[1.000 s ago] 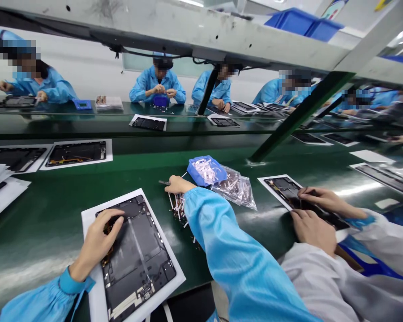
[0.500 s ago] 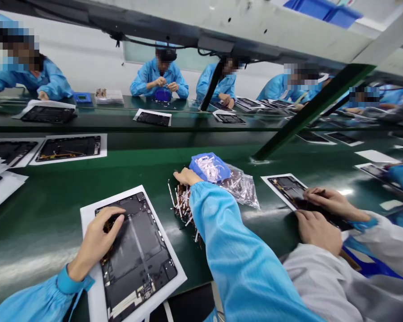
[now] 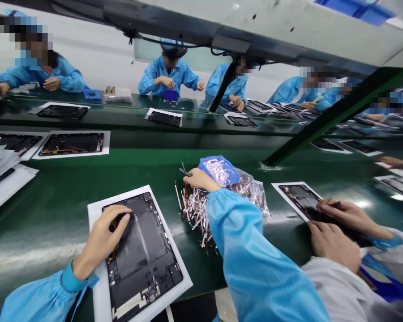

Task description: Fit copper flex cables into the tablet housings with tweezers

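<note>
My left hand [image 3: 108,232] rests over the upper left part of an opened tablet housing [image 3: 147,250], fingers bent and thumb apart, with nothing seen between them. Orange-brown flex cable shows partly under that hand. The housing lies tilted on a white sheet [image 3: 184,279]. My right hand [image 3: 201,179] is closed on dark tweezers [image 3: 185,171], whose two prongs point up and left. It is above a heap of flex cables with white strips [image 3: 198,210], beside a blue tray [image 3: 235,175] full of white strips.
A clear bag [image 3: 260,197] of parts lies by the tray. On the right a co-worker's hands [image 3: 336,237] work on another tablet housing [image 3: 297,194]. More housings [image 3: 74,144] and stacked papers [image 3: 10,179] are on the left. A green slanted post [image 3: 322,120] rises ahead.
The view has shifted, so most things appear further right. The tweezers in my right hand now show clearly, and more of the cable heap is visible. My left hand stays on the housing.
</note>
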### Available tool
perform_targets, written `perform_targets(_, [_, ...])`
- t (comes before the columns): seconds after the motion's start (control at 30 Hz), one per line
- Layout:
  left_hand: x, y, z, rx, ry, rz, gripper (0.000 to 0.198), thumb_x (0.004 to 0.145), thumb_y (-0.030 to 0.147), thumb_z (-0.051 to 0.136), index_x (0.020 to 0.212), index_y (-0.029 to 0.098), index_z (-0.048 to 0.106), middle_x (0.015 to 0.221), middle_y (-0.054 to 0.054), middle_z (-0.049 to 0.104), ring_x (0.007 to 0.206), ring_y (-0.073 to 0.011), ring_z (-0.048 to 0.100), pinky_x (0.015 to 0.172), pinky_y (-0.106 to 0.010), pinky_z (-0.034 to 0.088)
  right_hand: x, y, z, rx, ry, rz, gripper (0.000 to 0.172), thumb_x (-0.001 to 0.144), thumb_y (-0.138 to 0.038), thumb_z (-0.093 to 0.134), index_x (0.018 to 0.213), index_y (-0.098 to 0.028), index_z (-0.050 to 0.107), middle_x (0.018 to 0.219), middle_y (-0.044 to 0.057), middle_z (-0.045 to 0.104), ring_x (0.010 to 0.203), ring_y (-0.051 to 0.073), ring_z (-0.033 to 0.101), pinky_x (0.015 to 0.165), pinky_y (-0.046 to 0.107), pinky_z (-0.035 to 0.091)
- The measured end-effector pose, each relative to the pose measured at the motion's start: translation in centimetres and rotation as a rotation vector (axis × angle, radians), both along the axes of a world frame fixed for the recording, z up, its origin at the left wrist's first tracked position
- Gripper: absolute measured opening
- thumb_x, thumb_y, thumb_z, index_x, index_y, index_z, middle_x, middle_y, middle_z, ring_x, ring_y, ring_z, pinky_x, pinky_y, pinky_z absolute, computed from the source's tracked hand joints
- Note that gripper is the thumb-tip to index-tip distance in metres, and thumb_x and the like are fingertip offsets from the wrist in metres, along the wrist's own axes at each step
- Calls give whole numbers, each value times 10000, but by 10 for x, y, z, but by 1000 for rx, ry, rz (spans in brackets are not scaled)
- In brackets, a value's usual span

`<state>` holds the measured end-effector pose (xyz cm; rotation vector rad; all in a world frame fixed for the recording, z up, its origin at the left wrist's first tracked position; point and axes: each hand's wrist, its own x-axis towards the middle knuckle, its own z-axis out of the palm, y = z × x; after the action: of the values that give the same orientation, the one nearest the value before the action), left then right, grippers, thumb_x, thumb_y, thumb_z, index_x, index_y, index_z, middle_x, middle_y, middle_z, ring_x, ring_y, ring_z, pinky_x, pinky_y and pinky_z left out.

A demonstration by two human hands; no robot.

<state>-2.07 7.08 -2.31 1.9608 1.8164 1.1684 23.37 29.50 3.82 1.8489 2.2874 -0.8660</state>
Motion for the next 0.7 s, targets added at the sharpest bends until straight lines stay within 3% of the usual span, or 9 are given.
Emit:
perform_targets(0.13, [4,-4,3,77,44,-15,182,968,278,522,1108,223,625,1103,-60,676,1065,-203,629,930,-346,505,16,-48,28,-3,178,161,280,970,-289,499,814,-118,655,680,5,611,646,116,586,618,213,452])
perform_targets(0.23, [13,-13,16,149,92,-67,271,961,237,538,1226,234,590,1231,-71,660,1214,-224,574,1030,-387,450,21,-97,42,-251,353,375,275,904,-391,576,791,-151,646,606,-33,554,561,103,524,534,203,405])
perform_targets(0.33, [25,-24,36,148,247,-274,458,953,223,552,1404,224,473,1403,-91,579,1406,-261,408,1126,-433,344,18,-140,49,-416,453,587,253,868,-320,591,665,-173,552,572,-61,453,523,75,407,486,196,315])
perform_targets(0.4, [30,-32,47,119,335,-448,443,964,193,524,1404,185,470,1362,-101,617,1401,-256,422,1133,-438,328,15,-160,51,-403,435,678,267,837,-244,596,608,-179,475,559,-70,410,522,68,364,481,202,274])
perform_targets(0.53, [31,-51,50,17,240,-610,294,979,103,462,1206,217,610,1055,-21,757,962,-153,710,987,-338,478,11,-175,54,-380,419,671,230,780,-164,585,601,-189,442,537,-76,384,513,72,355,462,214,242])
perform_targets(0.6, [31,-63,45,-64,127,-594,292,976,118,483,1207,236,618,1020,-15,763,833,-133,724,833,-267,543,10,-175,53,-391,497,619,238,787,-162,562,590,-190,432,537,-76,351,512,72,335,458,214,233])
perform_targets(0.7, [40,-78,40,-236,-123,-463,213,962,180,543,1119,260,664,956,-4,767,810,-128,732,717,-197,560,5,-176,48,-383,702,446,213,824,-229,579,624,-179,526,563,-65,399,531,80,361,482,213,274])
